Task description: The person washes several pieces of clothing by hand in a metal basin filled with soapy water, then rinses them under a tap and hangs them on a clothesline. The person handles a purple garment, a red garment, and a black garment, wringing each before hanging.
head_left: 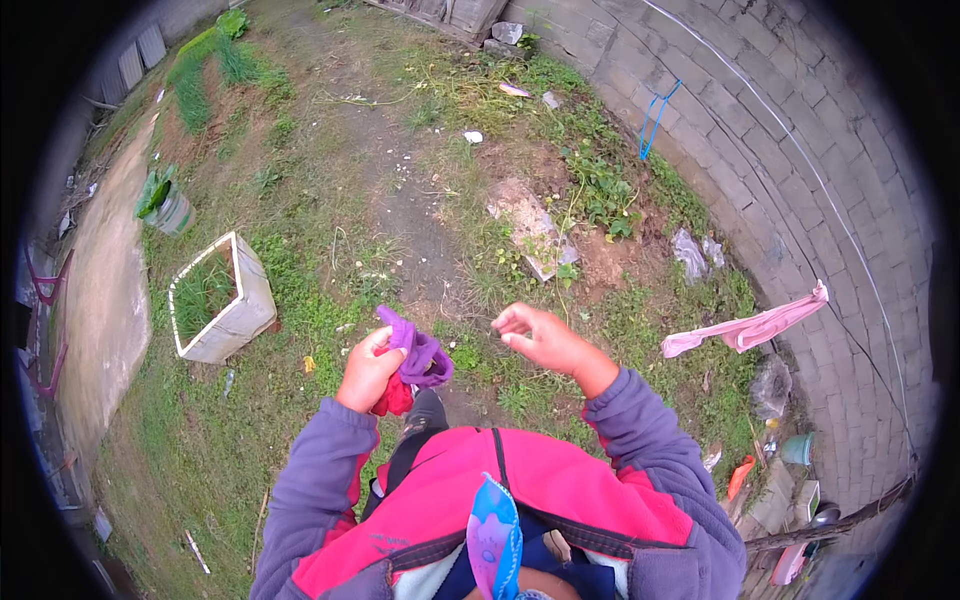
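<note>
My left hand [366, 372] grips a bundle of small cloth pieces: a purple cloth [420, 355] on top and a red cloth [395, 398] beneath it. My right hand [540, 338] hovers a little to the right of the bundle, fingers loosely curled, holding nothing that I can see. Both forearms wear purple-grey sleeves. A blue patterned cloth [493, 540] and dark clothes lie over my pink-and-grey front near the lower edge. A pink garment [745, 328] hangs on a thin line [800, 150] to the right, beside the block wall.
Below me is patchy grass and bare earth. A white box planter [220, 305] with grass stands left, a bucket with plants [165, 203] beyond it. A grey block wall [800, 120] curves along the right. A flat stone [530, 225] lies ahead, pots and clutter at lower right.
</note>
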Demonstrator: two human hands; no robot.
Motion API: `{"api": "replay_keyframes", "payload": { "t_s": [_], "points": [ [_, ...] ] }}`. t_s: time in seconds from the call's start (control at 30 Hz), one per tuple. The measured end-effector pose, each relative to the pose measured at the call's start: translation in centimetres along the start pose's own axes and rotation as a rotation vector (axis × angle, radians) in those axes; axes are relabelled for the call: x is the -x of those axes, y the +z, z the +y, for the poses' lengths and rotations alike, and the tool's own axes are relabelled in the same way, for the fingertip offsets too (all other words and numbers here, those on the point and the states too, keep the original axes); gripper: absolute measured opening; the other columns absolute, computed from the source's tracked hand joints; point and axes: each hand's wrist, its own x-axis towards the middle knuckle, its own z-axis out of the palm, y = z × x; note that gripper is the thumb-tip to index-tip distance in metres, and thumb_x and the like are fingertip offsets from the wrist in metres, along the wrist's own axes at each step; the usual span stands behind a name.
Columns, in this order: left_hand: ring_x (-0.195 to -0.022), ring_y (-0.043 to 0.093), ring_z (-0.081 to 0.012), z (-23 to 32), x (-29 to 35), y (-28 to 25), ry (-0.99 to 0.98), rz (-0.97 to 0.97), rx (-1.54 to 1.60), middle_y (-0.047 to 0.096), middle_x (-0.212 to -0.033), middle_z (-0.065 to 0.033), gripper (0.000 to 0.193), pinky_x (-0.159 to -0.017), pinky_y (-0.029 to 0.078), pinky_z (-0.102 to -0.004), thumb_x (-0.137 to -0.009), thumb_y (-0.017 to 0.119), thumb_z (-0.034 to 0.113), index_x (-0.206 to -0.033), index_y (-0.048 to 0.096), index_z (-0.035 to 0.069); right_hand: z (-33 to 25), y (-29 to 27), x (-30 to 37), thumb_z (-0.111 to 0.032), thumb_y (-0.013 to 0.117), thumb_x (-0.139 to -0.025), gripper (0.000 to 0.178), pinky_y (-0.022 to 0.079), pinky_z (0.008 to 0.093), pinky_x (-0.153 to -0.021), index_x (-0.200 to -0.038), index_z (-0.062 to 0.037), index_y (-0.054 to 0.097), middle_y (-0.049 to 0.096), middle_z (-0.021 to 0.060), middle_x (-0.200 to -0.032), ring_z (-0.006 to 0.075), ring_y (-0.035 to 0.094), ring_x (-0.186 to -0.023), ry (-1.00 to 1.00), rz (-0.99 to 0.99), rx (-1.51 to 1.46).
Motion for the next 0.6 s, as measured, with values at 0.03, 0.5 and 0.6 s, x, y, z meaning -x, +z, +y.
{"api": "replay_keyframes", "payload": {
  "t_s": [0.03,0.5,0.6],
  "points": [
    [-0.094,0.063,-0.0128,1.0,-2.1,-0.6,-0.026,-0.044,-0.027,0.066,-0.109,-0.0059,0.032,-0.084,0.050,-0.0285,-0.091,0.053,0.000,-0.122,0.058,-0.003,0.3,-3.6,-2.0,-0.007,0.059,-0.094,0.022,0.049,0.0337,-0.094,-0.116,-0.0046,0.057,0.065,0.0082,-0.115,0.0177,0.063,-0.105,-0.010,0.237,-0.038],
    [-0.065,0.059,-0.0084,16.2,-27.4,-2.1,-0.117,-0.205,-0.458,0.066,-0.081,-0.0015,0.026,-0.057,0.047,-0.0255,-0.087,0.053,0.004,-0.108,0.067,-0.002,15.7,-43.7,-20.3,-0.027,0.069,-0.087,0.076,0.048,0.0417,-0.095,-0.144,0.0056,0.030,0.057,0.0240,-0.126,0.0307,0.060,-0.110,0.431,1.579,0.229],
    [-0.061,0.057,-0.0073,17.5,-31.9,-1.5,-0.174,-0.130,-0.546,0.065,-0.076,-0.0015,0.025,-0.054,0.046,-0.0255,-0.086,0.052,0.003,-0.103,0.069,-0.002,17.1,-47.4,-22.3,-0.022,0.064,-0.092,0.068,0.053,0.0330,-0.071,-0.146,0.0001,0.029,0.065,0.0149,-0.104,0.0198,0.065,-0.081,0.204,1.458,-0.250]
  ]
}}
